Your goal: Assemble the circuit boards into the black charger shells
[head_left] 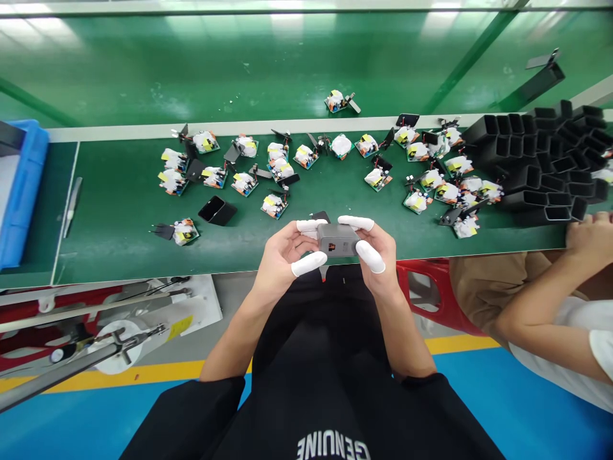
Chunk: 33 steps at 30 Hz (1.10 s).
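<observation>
Between my two hands is a dark grey plastic charger housing (339,237), held just above the front edge of the green bench. The end facing me has a small opening with something orange and black showing in it. My left hand (290,250) grips the housing's left side, and my right hand (376,253) grips its right side. White finger cots cover the thumbs and some fingertips of both hands. Behind the housing, a small black piece (320,216) shows partly on the bench. An open black sleeve (217,210) lies beyond my left hand.
Several circuit boards with white filler (243,183) lie across the green bench (124,243). Empty black sleeves (541,166) are stacked at the right, near a co-worker's hand (591,233). At the left are a blue bin (29,191) and a thin knife-like tool (73,206).
</observation>
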### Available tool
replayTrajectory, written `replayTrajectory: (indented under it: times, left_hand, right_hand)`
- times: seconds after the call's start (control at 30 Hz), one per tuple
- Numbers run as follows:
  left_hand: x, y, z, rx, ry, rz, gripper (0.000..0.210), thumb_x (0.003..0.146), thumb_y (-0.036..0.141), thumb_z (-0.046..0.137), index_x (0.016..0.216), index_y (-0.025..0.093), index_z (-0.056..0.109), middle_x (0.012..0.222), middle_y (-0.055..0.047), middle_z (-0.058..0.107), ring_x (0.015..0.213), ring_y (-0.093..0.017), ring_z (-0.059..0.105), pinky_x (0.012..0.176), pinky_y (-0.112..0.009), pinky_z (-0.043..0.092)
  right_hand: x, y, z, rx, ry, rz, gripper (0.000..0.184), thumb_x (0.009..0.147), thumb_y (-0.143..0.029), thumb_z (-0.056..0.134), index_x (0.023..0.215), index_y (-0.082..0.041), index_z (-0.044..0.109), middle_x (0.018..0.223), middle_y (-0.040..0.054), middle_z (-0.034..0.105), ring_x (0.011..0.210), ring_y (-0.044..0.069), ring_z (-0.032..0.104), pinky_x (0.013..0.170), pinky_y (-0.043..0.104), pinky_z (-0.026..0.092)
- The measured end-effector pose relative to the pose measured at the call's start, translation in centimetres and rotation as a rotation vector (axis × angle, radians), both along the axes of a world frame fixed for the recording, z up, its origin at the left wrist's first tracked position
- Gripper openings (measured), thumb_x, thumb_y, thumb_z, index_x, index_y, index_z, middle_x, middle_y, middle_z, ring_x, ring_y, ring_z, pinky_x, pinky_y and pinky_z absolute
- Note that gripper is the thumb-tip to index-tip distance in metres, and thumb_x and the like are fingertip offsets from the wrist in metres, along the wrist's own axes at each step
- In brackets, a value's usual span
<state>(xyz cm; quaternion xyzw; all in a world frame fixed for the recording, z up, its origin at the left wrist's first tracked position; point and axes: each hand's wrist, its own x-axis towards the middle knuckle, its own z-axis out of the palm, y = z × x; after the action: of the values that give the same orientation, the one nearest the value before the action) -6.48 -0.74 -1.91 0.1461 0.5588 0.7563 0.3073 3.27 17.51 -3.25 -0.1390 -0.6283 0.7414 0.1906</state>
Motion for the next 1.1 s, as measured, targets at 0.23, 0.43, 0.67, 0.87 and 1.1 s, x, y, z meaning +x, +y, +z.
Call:
replayTrajectory:
  times: [0.23, 0.43, 0.67, 0.87, 1.1]
  left_hand:
    - [-0.2, -0.1, 0.1, -0.016, 0.022, 0.007, 0.053, 0.077, 0.038, 0.103, 0.123, 0.023, 0.081, 0.115, -0.008, 0.082, 0.099, -0.020, 0.077, 0.095, -0.033, 0.068]
    - [-0.2, -0.3, 0.0, -0.067, 0.022, -0.008, 0.056, 0.079, 0.043, 0.101, 0.126, 0.022, 0.080, 0.112, -0.009, 0.082, 0.102, -0.023, 0.078, 0.098, -0.036, 0.068]
    - [-0.5, -0.5, -1.0, -0.086, 0.023, -0.054, 0.053, 0.089, 0.046, 0.093, 0.133, 0.022, 0.078, 0.118, -0.011, 0.083, 0.109, -0.025, 0.080, 0.104, -0.039, 0.067]
    - [0.1, -0.4, -1.6, -0.146, 0.317, 0.019, 0.092, 0.071, 0.039, 0.107, 0.151, 0.028, 0.064, 0.154, -0.014, 0.066, 0.129, -0.027, 0.073, 0.115, -0.044, 0.065]
    - [0.9, -0.8, -2.7, -0.217, 0.441, 0.000, 0.087, 0.075, 0.034, 0.104, 0.151, 0.028, 0.063, 0.140, -0.010, 0.066, 0.130, -0.027, 0.073, 0.118, -0.044, 0.063]
  right_hand:
    - [-0.1, -0.2, 0.1, -0.012, -0.023, -0.002, 0.049, 0.094, -0.066, 0.081, 0.128, -0.032, 0.082, 0.124, 0.0075, 0.084, 0.109, 0.032, 0.081, 0.101, 0.051, 0.067]
    - [-0.2, -0.3, -0.1, 0.007, -0.042, -0.015, 0.053, 0.091, -0.069, 0.082, 0.128, -0.030, 0.081, 0.122, 0.0082, 0.084, 0.107, 0.032, 0.079, 0.100, 0.051, 0.067]
    - [-0.4, -0.4, -0.9, 0.002, -0.024, -0.035, 0.047, 0.093, -0.062, 0.084, 0.128, -0.030, 0.081, 0.121, 0.0083, 0.081, 0.104, 0.029, 0.078, 0.102, 0.050, 0.068]
    - [0.1, -1.0, -2.6, 0.197, 0.078, -0.051, 0.068, 0.083, -0.047, 0.098, 0.144, -0.032, 0.072, 0.135, 0.0102, 0.073, 0.124, 0.031, 0.075, 0.114, 0.054, 0.067]
    - [1.6, -1.8, -4.6, 0.159, 0.136, -0.045, 0.055, 0.090, -0.037, 0.093, 0.140, -0.032, 0.071, 0.140, 0.0116, 0.075, 0.137, 0.032, 0.074, 0.116, 0.057, 0.068]
